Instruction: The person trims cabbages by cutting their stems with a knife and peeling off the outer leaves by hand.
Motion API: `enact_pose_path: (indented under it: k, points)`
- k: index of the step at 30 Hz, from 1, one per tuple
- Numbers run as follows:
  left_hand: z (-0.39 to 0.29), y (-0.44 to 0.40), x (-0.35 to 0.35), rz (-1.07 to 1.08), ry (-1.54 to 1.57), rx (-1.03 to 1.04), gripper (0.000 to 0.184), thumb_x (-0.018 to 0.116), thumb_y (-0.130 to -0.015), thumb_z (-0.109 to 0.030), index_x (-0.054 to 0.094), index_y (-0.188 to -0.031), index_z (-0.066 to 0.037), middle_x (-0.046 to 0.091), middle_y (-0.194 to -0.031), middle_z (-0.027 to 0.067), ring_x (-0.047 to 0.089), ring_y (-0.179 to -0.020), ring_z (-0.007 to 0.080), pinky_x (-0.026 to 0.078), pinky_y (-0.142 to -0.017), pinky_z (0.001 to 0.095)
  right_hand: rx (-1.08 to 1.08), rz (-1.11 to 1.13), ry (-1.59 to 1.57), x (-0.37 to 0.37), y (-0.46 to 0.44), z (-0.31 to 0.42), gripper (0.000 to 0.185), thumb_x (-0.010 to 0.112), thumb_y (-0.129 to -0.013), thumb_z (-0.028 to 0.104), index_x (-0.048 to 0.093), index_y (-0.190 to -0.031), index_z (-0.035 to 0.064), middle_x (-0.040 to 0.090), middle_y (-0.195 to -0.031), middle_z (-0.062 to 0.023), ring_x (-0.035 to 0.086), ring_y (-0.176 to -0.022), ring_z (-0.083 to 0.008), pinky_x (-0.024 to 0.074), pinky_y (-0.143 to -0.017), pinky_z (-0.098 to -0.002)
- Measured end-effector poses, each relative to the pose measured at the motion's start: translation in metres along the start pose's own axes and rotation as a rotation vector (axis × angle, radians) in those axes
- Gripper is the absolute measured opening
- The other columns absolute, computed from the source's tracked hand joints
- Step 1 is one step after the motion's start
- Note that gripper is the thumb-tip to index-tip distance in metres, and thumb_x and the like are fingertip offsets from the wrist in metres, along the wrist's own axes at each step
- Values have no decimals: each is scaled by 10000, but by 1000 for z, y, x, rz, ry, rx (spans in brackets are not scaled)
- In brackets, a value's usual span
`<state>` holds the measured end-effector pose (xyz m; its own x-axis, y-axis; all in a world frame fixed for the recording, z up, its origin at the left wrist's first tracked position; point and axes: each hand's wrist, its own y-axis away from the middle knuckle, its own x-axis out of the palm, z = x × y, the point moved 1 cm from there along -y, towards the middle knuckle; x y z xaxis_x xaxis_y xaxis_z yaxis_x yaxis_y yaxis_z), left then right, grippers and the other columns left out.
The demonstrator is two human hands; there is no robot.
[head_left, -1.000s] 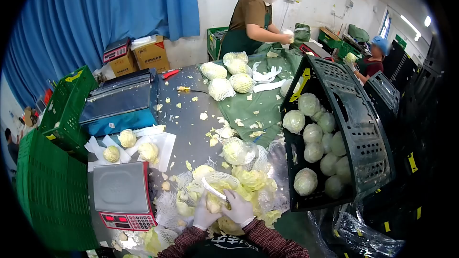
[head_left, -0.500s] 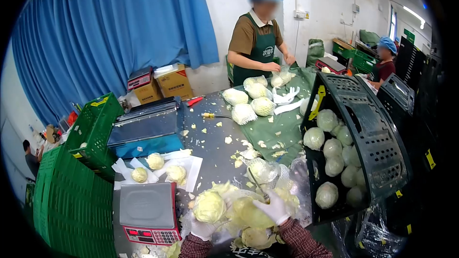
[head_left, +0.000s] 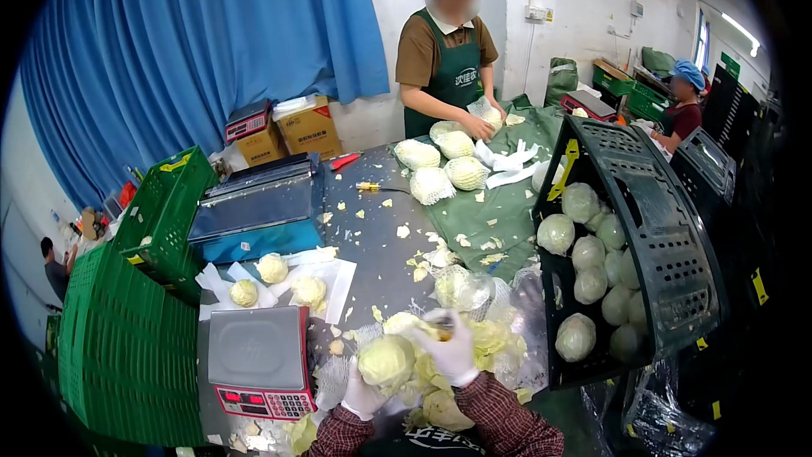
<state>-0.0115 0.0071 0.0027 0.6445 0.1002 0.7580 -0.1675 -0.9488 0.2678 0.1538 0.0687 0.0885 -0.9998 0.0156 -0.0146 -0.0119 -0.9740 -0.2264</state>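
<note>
My left hand (head_left: 362, 393), in a white glove, cups a pale green cabbage (head_left: 386, 361) from below and the left. Close to that cabbage's right side, my gloved right hand (head_left: 455, 350) is closed around a knife (head_left: 441, 333); its handle shows, but the blade is hard to make out. Another cabbage (head_left: 444, 410) lies below my right hand. Loose outer leaves (head_left: 495, 338) are spread to the right of my hands. Just beyond sits a cabbage in a foam net (head_left: 461, 288).
A scale (head_left: 259, 351) stands at left, with small cabbages (head_left: 309, 290) on white paper behind it. A tilted dark crate (head_left: 668, 237) holds wrapped cabbages at right. Stacked green crates (head_left: 118, 347) rise at far left. Across the table a co-worker (head_left: 448, 51) handles netted cabbages.
My left hand has brought the cabbage slightly right and nearer my right hand. My right hand has lifted and turned with the knife. The co-worker's hands have moved lower onto a netted cabbage.
</note>
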Motion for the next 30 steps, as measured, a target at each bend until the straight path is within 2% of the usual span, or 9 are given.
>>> enact_pose_path:
  k: [3,6,11,13,14,17,21,25,30]
  points:
    - [2,-10,-19,209,660,-195,911,377,-806,-771,286,-1430,-114,368,-1423,166,458,-1234,364,497,-901,501,76,-25,-87,-34,12,-4,398,785,-749,197,590,-1055,32,646,-1009,-86,622,-905,-158,502,-796,-291]
    - [-13,-3,17,-107,168,-35,897,367,-817,-761,281,-1434,-116,328,-1449,166,388,-1289,367,404,-1001,535,-204,208,602,-50,12,0,616,810,-713,302,547,-1202,35,590,-1170,-136,616,-996,-225,506,-819,-325]
    - [-11,9,30,58,52,-13,843,459,-831,-684,288,-1431,-117,310,-1455,163,252,-1369,348,196,-1115,539,-335,203,399,-23,34,-41,758,798,-722,337,444,-1314,21,585,-1170,-131,627,-948,-207,530,-725,-328]
    - [-34,22,40,233,-639,150,910,663,-766,-547,246,-1456,-125,272,-1476,160,253,-1374,317,206,-1113,535,423,134,-363,-35,38,-59,621,752,-780,278,471,-1261,3,634,-985,-92,614,-705,-140,499,-549,-260]
    - [-39,16,36,186,-800,266,1088,847,-615,-327,204,-1470,-131,254,-1482,160,240,-1380,307,218,-1113,532,407,115,-512,-39,33,-59,489,652,-871,300,487,-1212,-9,625,-835,-60,525,-525,-96,421,-441,-213]
    - [-53,10,53,142,-859,414,1073,875,-564,-112,262,-1443,-66,229,-1501,150,226,-1396,276,263,-1109,467,570,306,-825,-52,31,-56,466,557,-924,397,527,-1152,-8,619,-844,-69,534,-536,-111,428,-446,-233]
    - [-49,-6,66,366,-1076,267,1050,869,-572,-91,275,-1436,-51,402,-1395,139,348,-1324,245,307,-1090,375,355,210,-220,-34,41,-82,525,472,-956,462,584,-1095,-31,635,-892,-57,584,-673,-90,473,-559,-236]
    - [-25,-13,39,234,-776,258,998,855,-595,-84,295,-1420,-50,422,-1367,122,397,-1280,222,320,-1077,351,406,123,-6,-51,37,-36,386,627,-897,273,585,-1152,-14,658,-972,-80,593,-739,-94,482,-681,-217]
    - [-20,-10,24,169,-766,282,1007,856,-568,-79,298,-1406,-50,432,-1336,112,426,-1246,219,346,-1058,355,-8,193,241,-45,31,-4,327,698,-800,137,603,-1089,16,643,-789,-41,525,-583,-64,445,-552,-220]
